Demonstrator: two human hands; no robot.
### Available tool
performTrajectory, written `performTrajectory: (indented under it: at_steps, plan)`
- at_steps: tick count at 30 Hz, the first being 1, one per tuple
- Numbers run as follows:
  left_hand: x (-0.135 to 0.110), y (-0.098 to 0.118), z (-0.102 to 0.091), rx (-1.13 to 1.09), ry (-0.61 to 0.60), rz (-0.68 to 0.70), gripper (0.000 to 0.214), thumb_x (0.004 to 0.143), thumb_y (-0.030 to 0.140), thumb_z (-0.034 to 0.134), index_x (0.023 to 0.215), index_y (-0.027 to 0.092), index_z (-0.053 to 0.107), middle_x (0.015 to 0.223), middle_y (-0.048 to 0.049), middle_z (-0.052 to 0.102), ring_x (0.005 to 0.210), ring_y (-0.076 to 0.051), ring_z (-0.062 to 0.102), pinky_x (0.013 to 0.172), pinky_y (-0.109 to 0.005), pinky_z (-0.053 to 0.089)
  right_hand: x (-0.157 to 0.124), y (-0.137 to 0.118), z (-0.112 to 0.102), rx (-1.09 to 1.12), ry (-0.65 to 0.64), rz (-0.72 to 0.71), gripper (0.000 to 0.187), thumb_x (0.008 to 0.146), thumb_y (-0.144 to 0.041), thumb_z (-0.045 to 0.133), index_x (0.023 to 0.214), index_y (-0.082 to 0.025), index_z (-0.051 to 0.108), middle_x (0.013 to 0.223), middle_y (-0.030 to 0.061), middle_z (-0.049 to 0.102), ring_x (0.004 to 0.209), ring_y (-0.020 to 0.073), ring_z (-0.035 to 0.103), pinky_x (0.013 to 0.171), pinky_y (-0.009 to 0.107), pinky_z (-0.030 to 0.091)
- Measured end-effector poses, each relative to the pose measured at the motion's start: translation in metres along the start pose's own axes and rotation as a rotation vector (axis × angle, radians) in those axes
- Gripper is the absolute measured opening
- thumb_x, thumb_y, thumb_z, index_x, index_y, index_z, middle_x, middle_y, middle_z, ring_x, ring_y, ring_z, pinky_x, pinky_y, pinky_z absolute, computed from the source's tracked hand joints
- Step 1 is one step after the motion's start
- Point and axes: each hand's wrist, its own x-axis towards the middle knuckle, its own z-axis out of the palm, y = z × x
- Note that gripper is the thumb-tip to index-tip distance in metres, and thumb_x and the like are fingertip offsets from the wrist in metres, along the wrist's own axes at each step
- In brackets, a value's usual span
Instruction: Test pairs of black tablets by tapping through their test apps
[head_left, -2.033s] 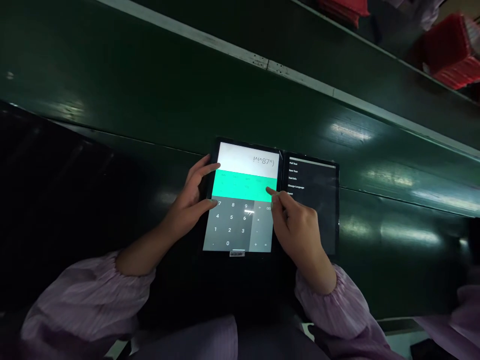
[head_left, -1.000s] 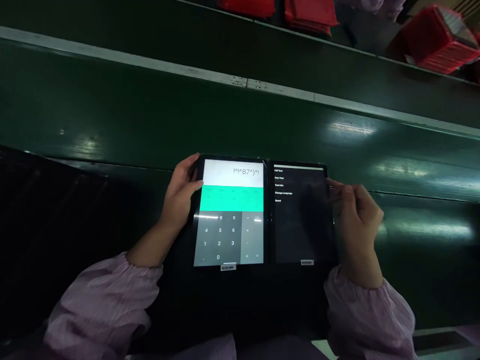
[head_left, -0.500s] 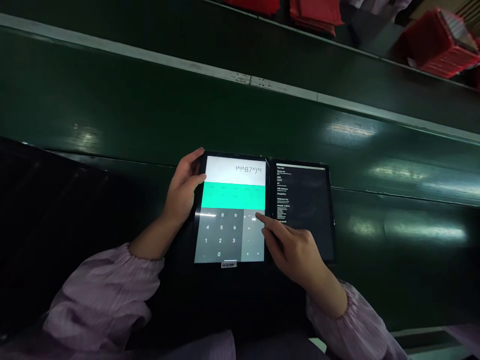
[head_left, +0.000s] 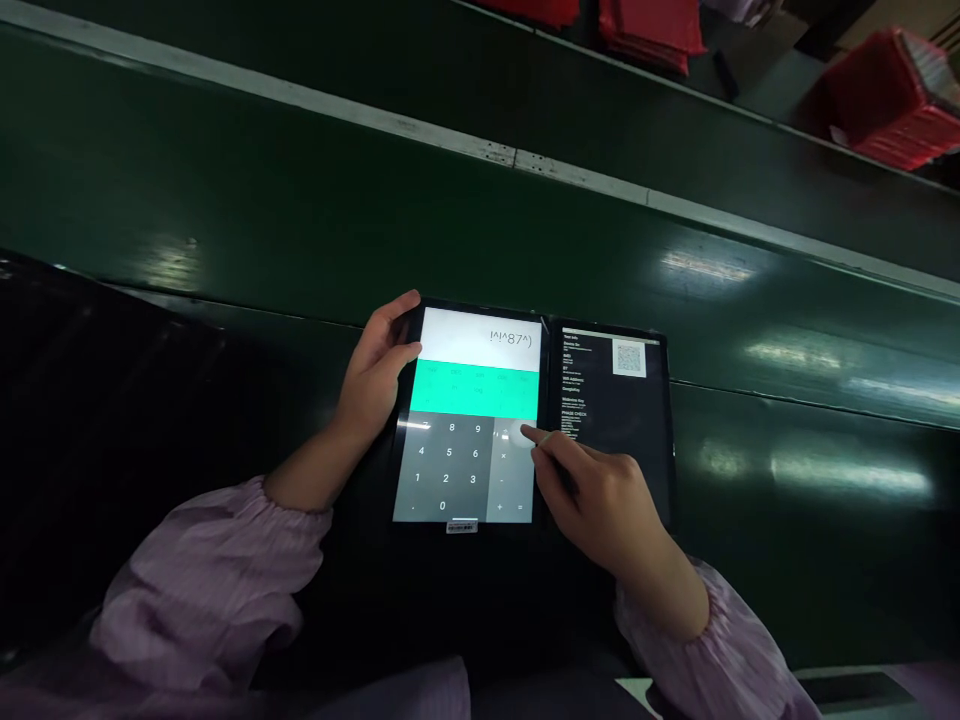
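A tablet (head_left: 444, 476) with a calculator on its bright screen is held tilted in front of me. My left hand (head_left: 373, 380) grips its upper left edge, with the thumb on the front bezel and the other fingers mostly hidden behind. The index finger of my right hand (head_left: 600, 500) is stretched out to the upper right of the keypad, where a pale round press mark shows. Its other fingers are curled, and I see nothing in them. Close beside on the right is a second tablet (head_left: 621, 420) with a dark text screen and a QR code, partly behind my right hand.
Green work surface (head_left: 300, 220) stretches across the view, crossed by a pale metal strip (head_left: 420, 128). At the back lie red sleeves (head_left: 651, 32) and a stack of red-wrapped items (head_left: 889, 100). A small label (head_left: 461, 527) is at the first tablet's lower edge.
The character row on the calculator display has become shorter. A QR code has appeared on the second tablet. My right fingertip now has a press mark under it; both hands keep their places.
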Motion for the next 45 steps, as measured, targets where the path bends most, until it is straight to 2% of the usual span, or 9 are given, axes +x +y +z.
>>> performTrajectory:
  at_steps: [7, 13, 18, 23, 26, 30, 35, 40, 45]
  plan:
    - [0.000, -0.003, 0.000, -0.011, 0.007, 0.009, 0.045, 0.077, 0.021, 0.071, 0.120, 0.029, 0.076, 0.147, -0.0051, 0.074, 0.157, -0.036, 0.053, 0.138, -0.059, 0.032, 0.000, -0.001, 0.000, 0.054, -0.010, 0.012, 0.030, 0.113, -0.020, 0.048, 0.109, -0.016, 0.077, 0.083, 0.0032, 0.086, 0.042, 0.0076, 0.057, 0.047, 0.022, 0.045]
    - [0.000, -0.004, 0.000, -0.011, 0.013, 0.014, 0.044, 0.077, 0.021, 0.071, 0.120, 0.029, 0.077, 0.149, -0.0049, 0.073, 0.156, -0.035, 0.054, 0.137, -0.058, 0.036, 0.004, 0.000, 0.001, 0.073, -0.013, 0.059, 0.031, 0.114, -0.022, 0.048, 0.108, -0.017, 0.077, 0.092, 0.0068, 0.087, 0.043, 0.0078, 0.058, 0.047, 0.024, 0.045]
    - [0.001, -0.004, -0.002, 0.001, -0.011, 0.009, 0.042, 0.077, 0.020, 0.071, 0.118, 0.029, 0.077, 0.151, -0.0051, 0.072, 0.157, -0.037, 0.052, 0.135, -0.059, 0.038, 0.019, 0.004, 0.012, 0.041, -0.050, 0.084, 0.038, 0.117, -0.027, 0.040, 0.126, -0.016, 0.076, 0.109, 0.0103, 0.088, 0.053, 0.0113, 0.066, 0.051, 0.027, 0.045]
    - [0.001, -0.003, -0.003, 0.019, -0.018, 0.020, 0.040, 0.077, 0.020, 0.070, 0.115, 0.028, 0.078, 0.153, -0.0052, 0.070, 0.159, -0.038, 0.049, 0.134, -0.059, 0.040, 0.029, 0.005, 0.015, 0.018, -0.101, 0.094, 0.038, 0.116, -0.027, 0.041, 0.125, -0.017, 0.077, 0.102, 0.0082, 0.088, 0.048, 0.0105, 0.058, 0.050, 0.027, 0.039]
    - [0.000, -0.002, -0.003, 0.027, -0.023, 0.010, 0.039, 0.077, 0.021, 0.070, 0.114, 0.029, 0.078, 0.154, -0.0046, 0.070, 0.158, -0.037, 0.050, 0.134, -0.059, 0.040, 0.028, 0.006, 0.009, 0.060, -0.022, 0.129, 0.034, 0.114, -0.025, 0.044, 0.112, -0.016, 0.076, 0.101, 0.0092, 0.088, 0.041, 0.0073, 0.049, 0.047, 0.025, 0.036]
    - [0.000, -0.002, -0.003, 0.021, -0.022, 0.018, 0.039, 0.076, 0.022, 0.071, 0.114, 0.028, 0.079, 0.154, -0.0064, 0.069, 0.158, -0.038, 0.050, 0.132, -0.059, 0.042, 0.025, 0.010, 0.002, 0.075, 0.046, 0.158, 0.032, 0.112, -0.026, 0.046, 0.095, -0.017, 0.072, 0.086, 0.0086, 0.085, 0.046, 0.0091, 0.057, 0.047, 0.024, 0.035]
    - [0.000, -0.001, -0.002, 0.019, -0.019, 0.017, 0.037, 0.077, 0.022, 0.070, 0.113, 0.029, 0.077, 0.154, -0.0058, 0.069, 0.160, -0.039, 0.048, 0.134, -0.060, 0.040, 0.026, 0.011, 0.006, 0.067, -0.031, 0.191, 0.035, 0.113, -0.028, 0.043, 0.109, -0.017, 0.075, 0.077, 0.0066, 0.082, 0.044, 0.0105, 0.053, 0.046, 0.025, 0.032]
    - [0.001, 0.000, -0.003, 0.030, -0.019, 0.023, 0.040, 0.075, 0.022, 0.071, 0.114, 0.028, 0.078, 0.154, -0.0071, 0.070, 0.158, -0.038, 0.050, 0.135, -0.059, 0.037, 0.030, 0.004, 0.017, 0.054, -0.051, 0.097, 0.041, 0.115, -0.028, 0.041, 0.124, -0.014, 0.078, 0.088, 0.0078, 0.085, 0.048, 0.0106, 0.055, 0.050, 0.026, 0.036]
    - [0.001, -0.003, -0.005, 0.036, -0.019, 0.014, 0.038, 0.076, 0.022, 0.072, 0.113, 0.030, 0.079, 0.153, -0.0032, 0.070, 0.159, -0.037, 0.049, 0.134, -0.057, 0.040, 0.022, 0.014, 0.005, 0.060, 0.022, 0.158, 0.036, 0.111, -0.026, 0.046, 0.117, -0.016, 0.081, 0.081, 0.0030, 0.082, 0.041, 0.0070, 0.043, 0.047, 0.024, 0.034]
